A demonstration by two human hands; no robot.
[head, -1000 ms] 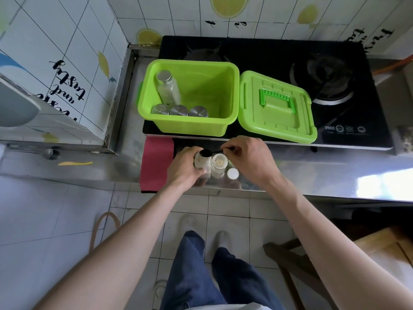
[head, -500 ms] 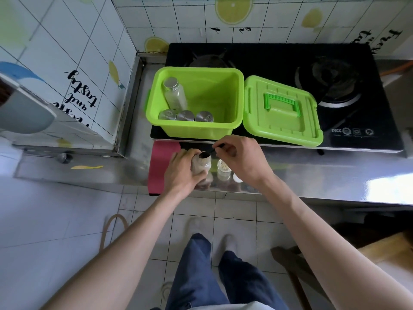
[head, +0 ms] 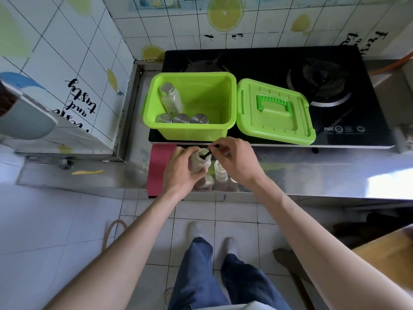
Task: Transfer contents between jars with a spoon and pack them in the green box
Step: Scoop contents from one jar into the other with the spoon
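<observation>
My left hand (head: pixel 178 170) grips an open glass jar (head: pixel 199 162), tilted and lifted slightly above the steel counter. My right hand (head: pixel 234 159) pinches a black spoon (head: pixel 209 153) whose bowl end dips into that jar's mouth. A second open small jar (head: pixel 220 172) stands on the counter just right of the held one, partly hidden by my right hand. The green box (head: pixel 190 130) sits open behind on the stove's edge. Inside it stand a tall capped bottle (head: pixel 171 100) and three jars with metal caps (head: pixel 182 118). Its green lid (head: pixel 274 113) lies to its right.
A black gas stove (head: pixel 324 74) fills the back of the counter. A red cloth (head: pixel 158 168) hangs over the counter edge left of my left hand. Tiled walls close off the left and back. A wooden stool (head: pixel 391 249) stands on the floor at the right.
The left hand has tilted the jar more toward the right hand. The spoon has gone from above the jar's mouth down into it. The camera view has shifted slightly.
</observation>
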